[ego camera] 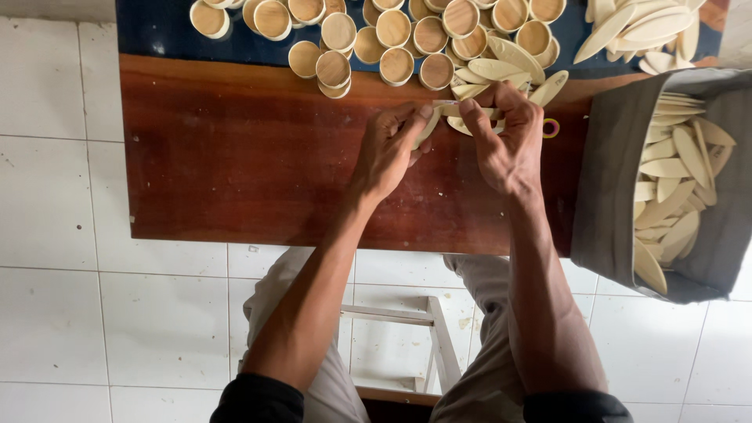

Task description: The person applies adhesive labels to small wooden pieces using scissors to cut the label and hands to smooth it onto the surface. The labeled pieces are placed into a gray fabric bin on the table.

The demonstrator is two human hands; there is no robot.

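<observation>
A pale oval wooden strip (pixel 439 117) sits pinched between both hands near the far edge of the desk (pixel 235 164), just in front of the heap it seems drawn from. The left hand (pixel 389 149) has its fingers (pixel 419 117) together on the strip's near end, and the right hand (pixel 509 141) clamps its fingers (pixel 474 117) on the other end, thumb and forefinger meeting over it, likely so the thin piece can be bent or steadied between two grips. Just beyond, a crowd of small round wooden cups (pixel 392 39) stands on a dark blue sheet (pixel 157 31) along the far edge, within easy reach. More loose oval strips (pixel 642 27) lie piled at the far right corner. A grey cloth bag (pixel 611 180) hangs open at the right edge, full of the same strips (pixel 674 188). A small tape roll (pixel 551 128) lies beside the right hand.
</observation>
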